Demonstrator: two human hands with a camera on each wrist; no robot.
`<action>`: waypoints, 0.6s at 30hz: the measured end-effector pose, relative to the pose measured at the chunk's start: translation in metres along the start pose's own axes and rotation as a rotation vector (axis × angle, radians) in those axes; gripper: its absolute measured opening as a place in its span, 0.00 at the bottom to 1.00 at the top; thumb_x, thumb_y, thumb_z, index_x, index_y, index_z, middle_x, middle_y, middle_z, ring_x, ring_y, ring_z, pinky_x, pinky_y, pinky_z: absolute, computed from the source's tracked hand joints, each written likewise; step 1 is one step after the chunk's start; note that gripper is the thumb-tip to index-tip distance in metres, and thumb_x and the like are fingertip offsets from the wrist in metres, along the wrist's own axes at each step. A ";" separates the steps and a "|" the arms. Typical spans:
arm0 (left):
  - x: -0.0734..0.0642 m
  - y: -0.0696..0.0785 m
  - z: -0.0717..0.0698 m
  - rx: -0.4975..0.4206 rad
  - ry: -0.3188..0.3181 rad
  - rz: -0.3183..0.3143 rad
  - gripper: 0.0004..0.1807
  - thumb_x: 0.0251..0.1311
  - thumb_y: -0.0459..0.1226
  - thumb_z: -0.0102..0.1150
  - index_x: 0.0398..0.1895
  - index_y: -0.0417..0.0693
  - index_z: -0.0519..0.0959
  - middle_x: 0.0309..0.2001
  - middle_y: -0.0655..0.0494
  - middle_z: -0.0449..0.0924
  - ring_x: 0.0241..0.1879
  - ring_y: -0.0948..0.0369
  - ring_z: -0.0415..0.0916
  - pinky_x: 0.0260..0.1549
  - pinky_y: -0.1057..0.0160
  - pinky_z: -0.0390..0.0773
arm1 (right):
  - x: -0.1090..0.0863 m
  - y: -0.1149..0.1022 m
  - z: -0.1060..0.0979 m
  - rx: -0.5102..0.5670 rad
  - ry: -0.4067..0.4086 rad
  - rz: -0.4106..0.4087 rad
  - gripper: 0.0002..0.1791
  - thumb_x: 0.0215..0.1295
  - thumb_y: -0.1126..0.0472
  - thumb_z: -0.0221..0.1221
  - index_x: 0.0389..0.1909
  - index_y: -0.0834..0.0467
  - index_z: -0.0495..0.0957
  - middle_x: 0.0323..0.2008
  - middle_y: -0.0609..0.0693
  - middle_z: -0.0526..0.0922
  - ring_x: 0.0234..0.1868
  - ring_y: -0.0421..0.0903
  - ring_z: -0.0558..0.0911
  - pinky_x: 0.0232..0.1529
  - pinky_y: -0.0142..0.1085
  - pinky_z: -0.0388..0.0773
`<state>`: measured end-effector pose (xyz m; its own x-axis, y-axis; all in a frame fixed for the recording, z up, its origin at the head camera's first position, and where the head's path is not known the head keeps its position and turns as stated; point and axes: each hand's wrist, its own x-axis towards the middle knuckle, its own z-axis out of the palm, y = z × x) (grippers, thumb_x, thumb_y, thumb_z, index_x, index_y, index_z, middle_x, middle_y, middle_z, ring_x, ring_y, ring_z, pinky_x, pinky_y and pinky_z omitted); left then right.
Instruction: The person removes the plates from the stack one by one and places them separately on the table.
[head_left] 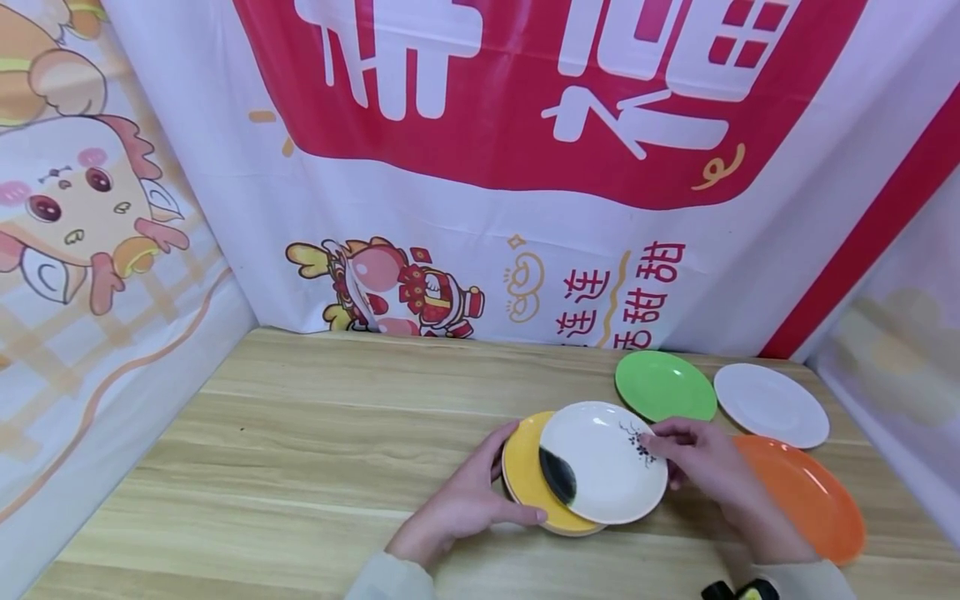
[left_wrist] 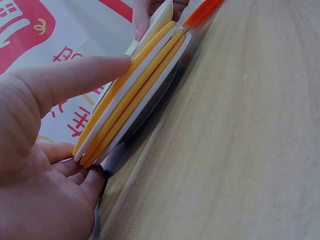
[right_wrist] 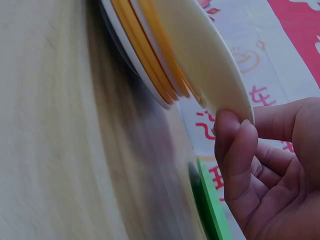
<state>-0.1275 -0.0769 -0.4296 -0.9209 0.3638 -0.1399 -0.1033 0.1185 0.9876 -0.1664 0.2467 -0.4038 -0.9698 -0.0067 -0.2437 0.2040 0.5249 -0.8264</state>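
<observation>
My left hand (head_left: 480, 493) grips a stack of yellow and white plates by its left edge, the thumb on top of the upper yellow plate (head_left: 525, 467). In the left wrist view the layered rims of the stack (left_wrist: 132, 95) show between thumb and fingers. My right hand (head_left: 701, 460) pinches the right rim of a white plate (head_left: 607, 462) with a black patch and a small dark flower print. This plate overlaps the right part of the stack; in the right wrist view it tilts away from the yellow plate below, its held rim raised. Whether the stack touches the table is unclear.
At the right of the wooden table (head_left: 300, 442) lie a green plate (head_left: 663, 385), a plain white plate (head_left: 772, 404) and an orange plate (head_left: 813, 496), partly behind my right forearm. Printed cloth (head_left: 465, 167) hangs along the back and both sides.
</observation>
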 end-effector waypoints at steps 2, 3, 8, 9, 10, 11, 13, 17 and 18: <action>0.000 0.000 0.000 0.003 0.002 -0.002 0.65 0.46 0.31 0.86 0.87 0.50 0.55 0.85 0.47 0.58 0.85 0.44 0.55 0.85 0.36 0.47 | 0.001 0.001 -0.005 -0.002 0.004 0.030 0.25 0.76 0.49 0.66 0.59 0.66 0.81 0.37 0.48 0.86 0.33 0.46 0.80 0.30 0.36 0.84; 0.000 0.000 0.001 0.004 0.003 -0.003 0.65 0.46 0.31 0.86 0.87 0.50 0.55 0.85 0.47 0.58 0.85 0.44 0.55 0.85 0.36 0.47 | 0.002 0.001 -0.008 -0.003 0.005 0.044 0.26 0.76 0.49 0.66 0.60 0.66 0.81 0.38 0.48 0.86 0.34 0.46 0.80 0.30 0.36 0.84; 0.000 0.000 0.000 -0.006 0.005 -0.010 0.65 0.46 0.31 0.86 0.87 0.51 0.56 0.86 0.47 0.57 0.85 0.45 0.55 0.85 0.37 0.47 | 0.004 0.003 -0.018 -0.005 0.005 0.099 0.30 0.75 0.47 0.66 0.65 0.66 0.79 0.42 0.50 0.87 0.36 0.47 0.80 0.32 0.36 0.84; 0.000 0.000 0.000 -0.008 0.005 -0.011 0.65 0.46 0.31 0.86 0.87 0.51 0.56 0.86 0.47 0.57 0.85 0.44 0.54 0.85 0.37 0.47 | 0.004 0.003 -0.020 -0.010 0.003 0.108 0.30 0.76 0.47 0.65 0.66 0.66 0.79 0.43 0.50 0.87 0.36 0.47 0.80 0.33 0.36 0.84; 0.000 0.000 -0.001 -0.008 0.007 -0.015 0.65 0.46 0.31 0.86 0.87 0.51 0.56 0.86 0.47 0.57 0.85 0.45 0.54 0.85 0.37 0.47 | 0.004 0.004 -0.022 -0.011 0.002 0.113 0.30 0.76 0.47 0.65 0.66 0.66 0.78 0.43 0.51 0.87 0.36 0.47 0.80 0.33 0.36 0.84; 0.000 0.000 -0.001 -0.005 0.007 -0.014 0.65 0.46 0.31 0.86 0.87 0.51 0.56 0.86 0.47 0.57 0.85 0.44 0.54 0.85 0.37 0.47 | 0.004 0.005 -0.024 -0.018 0.000 0.116 0.31 0.76 0.46 0.65 0.66 0.66 0.78 0.43 0.51 0.86 0.37 0.47 0.80 0.33 0.36 0.84; 0.000 0.000 0.000 0.000 0.008 -0.016 0.64 0.46 0.31 0.86 0.87 0.52 0.56 0.86 0.47 0.57 0.85 0.44 0.54 0.85 0.36 0.47 | 0.003 0.008 -0.027 -0.017 -0.001 0.109 0.30 0.76 0.47 0.64 0.67 0.66 0.78 0.42 0.51 0.85 0.36 0.48 0.79 0.33 0.36 0.83; 0.000 0.000 0.000 0.006 0.012 -0.019 0.64 0.46 0.32 0.86 0.86 0.52 0.56 0.86 0.46 0.56 0.85 0.44 0.54 0.85 0.36 0.48 | 0.001 0.012 -0.032 -0.036 0.002 0.077 0.28 0.77 0.49 0.64 0.65 0.67 0.79 0.38 0.50 0.83 0.32 0.48 0.78 0.30 0.36 0.81; 0.000 0.001 0.000 0.004 0.014 -0.022 0.64 0.46 0.32 0.86 0.86 0.52 0.56 0.86 0.47 0.56 0.85 0.44 0.54 0.85 0.36 0.47 | 0.001 0.013 -0.033 -0.040 0.001 0.075 0.28 0.77 0.49 0.64 0.65 0.67 0.79 0.38 0.50 0.83 0.31 0.48 0.78 0.29 0.36 0.81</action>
<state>-0.1275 -0.0768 -0.4290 -0.9235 0.3483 -0.1611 -0.1224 0.1304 0.9839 -0.1690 0.2819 -0.3982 -0.9522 0.0349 -0.3035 0.2706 0.5575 -0.7849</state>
